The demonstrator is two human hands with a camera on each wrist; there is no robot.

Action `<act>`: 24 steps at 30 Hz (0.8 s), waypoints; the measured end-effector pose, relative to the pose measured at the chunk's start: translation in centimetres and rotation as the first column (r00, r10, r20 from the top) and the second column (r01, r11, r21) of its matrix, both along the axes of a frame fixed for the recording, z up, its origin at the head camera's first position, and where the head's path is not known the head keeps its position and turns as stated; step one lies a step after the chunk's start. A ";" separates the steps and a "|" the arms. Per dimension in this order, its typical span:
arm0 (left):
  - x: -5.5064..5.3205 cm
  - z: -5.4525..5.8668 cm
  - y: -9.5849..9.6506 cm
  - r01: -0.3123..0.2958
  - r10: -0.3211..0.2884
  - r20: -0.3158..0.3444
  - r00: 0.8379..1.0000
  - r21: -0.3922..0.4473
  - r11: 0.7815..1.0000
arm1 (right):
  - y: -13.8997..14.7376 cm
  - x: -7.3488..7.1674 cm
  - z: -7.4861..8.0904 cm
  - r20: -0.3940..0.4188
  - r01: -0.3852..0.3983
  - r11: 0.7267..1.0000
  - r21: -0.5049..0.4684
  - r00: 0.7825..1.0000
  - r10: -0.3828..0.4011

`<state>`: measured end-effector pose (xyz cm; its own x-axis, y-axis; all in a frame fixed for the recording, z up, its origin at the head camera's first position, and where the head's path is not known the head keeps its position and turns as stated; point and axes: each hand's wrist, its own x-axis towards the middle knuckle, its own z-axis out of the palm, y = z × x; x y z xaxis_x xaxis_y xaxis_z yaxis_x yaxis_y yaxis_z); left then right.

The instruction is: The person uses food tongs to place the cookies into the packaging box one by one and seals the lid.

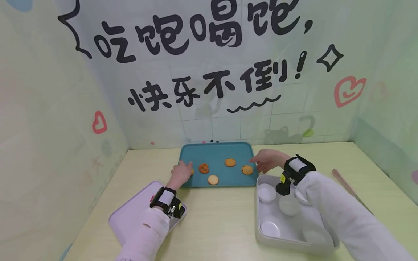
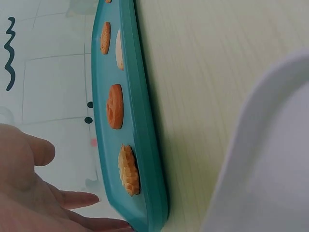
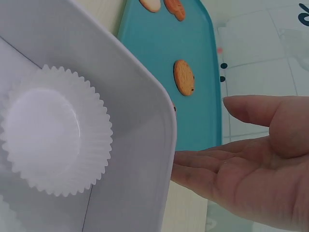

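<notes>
A teal tray [image 1: 215, 150] lies at the back of the table with several cookies on it. My left hand [image 1: 180, 174] is at the tray's left end, fingers extended, near a ridged golden cookie [image 2: 128, 170]. Beside that one lies a pretzel-shaped cookie [image 1: 204, 168], with a pale round cookie [image 1: 213, 179] closer to the front rim. Two speckled cookies, one behind [image 1: 230, 162] and one to the right [image 1: 247, 170], sit on the right half. My right hand [image 1: 269, 159] is at the tray's right edge, its fingers reaching toward the rim and holding nothing.
A pale box [image 1: 258, 221] holding several white paper cups [image 1: 267, 193] stands at front right, under my right forearm. A lilac lid-like panel [image 1: 130, 214] lies beneath my left arm. On the right lies a thin pinkish stick-like tool [image 1: 343, 181]. A printed wall backs the table.
</notes>
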<state>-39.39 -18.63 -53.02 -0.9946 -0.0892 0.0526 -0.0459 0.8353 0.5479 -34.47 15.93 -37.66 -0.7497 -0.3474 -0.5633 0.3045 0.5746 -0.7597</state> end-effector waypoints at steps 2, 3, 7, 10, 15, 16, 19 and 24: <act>0.1 0.0 0.7 0.008 -0.009 -0.029 1.000 -0.018 1.000 | 0.5 0.1 0.0 0.000 0.003 1.000 -0.003 1.000 -0.003; 0.5 0.6 1.1 0.014 -0.014 0.001 1.000 -0.007 1.000 | 0.8 0.2 0.0 0.001 0.002 1.000 -0.002 1.000 -0.002; 0.7 0.6 2.4 0.034 -0.034 -0.004 0.999 -0.002 0.999 | 2.0 0.2 -0.2 -0.004 0.006 1.000 0.011 1.000 -0.006; 0.2 -0.3 3.3 0.046 -0.046 -0.017 0.999 -0.004 0.999 | 2.9 0.1 -0.3 -0.003 0.012 1.000 0.013 1.000 -0.012; 0.1 -1.1 4.9 0.060 -0.060 -0.090 0.994 -0.004 0.998 | 4.3 0.0 -0.6 0.001 0.022 0.999 0.025 1.000 -0.022; 0.8 0.0 5.4 0.061 -0.060 -0.057 0.997 0.008 0.998 | 4.6 0.0 -0.6 0.003 0.026 0.999 0.027 1.000 -0.026; 3.7 3.9 7.0 0.068 -0.068 -0.014 0.998 0.036 0.997 | 5.4 0.0 -0.8 -0.001 0.025 0.999 0.033 1.000 -0.025; 8.3 9.8 8.9 0.093 -0.101 0.077 0.992 0.105 0.990 | 6.6 0.4 -1.0 -0.004 0.024 0.999 0.032 1.000 -0.024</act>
<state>-31.10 -9.69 -43.26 -0.9994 0.0069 -0.0334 -0.0156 0.7786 0.6273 -34.11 22.53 -38.68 -0.7597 -0.3110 -0.5711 0.3159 0.5912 -0.7421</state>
